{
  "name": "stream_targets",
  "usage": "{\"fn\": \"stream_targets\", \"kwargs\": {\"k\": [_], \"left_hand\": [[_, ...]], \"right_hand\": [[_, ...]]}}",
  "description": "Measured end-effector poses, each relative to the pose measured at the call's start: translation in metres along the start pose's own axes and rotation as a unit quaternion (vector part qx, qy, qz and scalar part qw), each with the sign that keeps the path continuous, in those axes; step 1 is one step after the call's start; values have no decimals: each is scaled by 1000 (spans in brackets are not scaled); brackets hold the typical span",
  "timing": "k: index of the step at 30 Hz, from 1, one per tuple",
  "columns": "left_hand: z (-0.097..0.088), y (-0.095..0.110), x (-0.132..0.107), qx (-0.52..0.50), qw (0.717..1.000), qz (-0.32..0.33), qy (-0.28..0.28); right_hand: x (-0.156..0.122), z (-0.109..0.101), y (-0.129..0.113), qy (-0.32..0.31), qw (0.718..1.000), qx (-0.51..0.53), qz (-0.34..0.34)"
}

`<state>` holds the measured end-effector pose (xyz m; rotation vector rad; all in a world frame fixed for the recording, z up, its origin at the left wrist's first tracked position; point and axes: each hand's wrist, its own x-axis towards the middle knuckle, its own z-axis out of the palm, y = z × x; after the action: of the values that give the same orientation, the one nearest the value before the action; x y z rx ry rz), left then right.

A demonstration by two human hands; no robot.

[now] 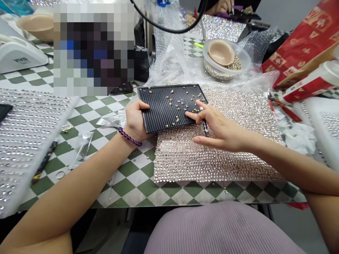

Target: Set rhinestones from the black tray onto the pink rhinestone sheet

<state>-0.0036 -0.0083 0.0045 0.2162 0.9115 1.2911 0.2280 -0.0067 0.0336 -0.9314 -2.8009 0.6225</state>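
A black ribbed tray [161, 106] with several small gold and silver studs scattered on it lies over the far left corner of a rhinestone-covered sheet [238, 148]. My left hand [135, 120], with a purple bead bracelet on its wrist, grips the tray's left edge. My right hand [219, 127] holds a thin dark pen-like pick-up tool [204, 124] between its fingers. Its index finger stretches out and touches the tray near the studs.
A green-and-white checked cloth [132, 183] covers the table. A second rhinestone sheet [26, 134] lies at left. A clear bowl [225, 60] of studs with a beige dish stands behind, among bubble wrap. Red packaging [304, 46] is at right. Another person's hands [225, 7] work at the far side.
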Motion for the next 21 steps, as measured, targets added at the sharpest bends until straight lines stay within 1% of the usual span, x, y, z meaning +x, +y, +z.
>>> {"fn": "stream_targets", "kwargs": {"k": [10, 17, 21], "left_hand": [[-3, -2, 5, 18, 999, 34, 4], [-2, -2, 3, 25, 999, 29, 4], [2, 1, -2, 15, 1000, 4, 5]], "right_hand": [[-5, 0, -1, -20, 1000, -10, 13], [-5, -1, 0, -18, 1000, -13, 16], [-6, -2, 0, -3, 1000, -13, 9]]}}
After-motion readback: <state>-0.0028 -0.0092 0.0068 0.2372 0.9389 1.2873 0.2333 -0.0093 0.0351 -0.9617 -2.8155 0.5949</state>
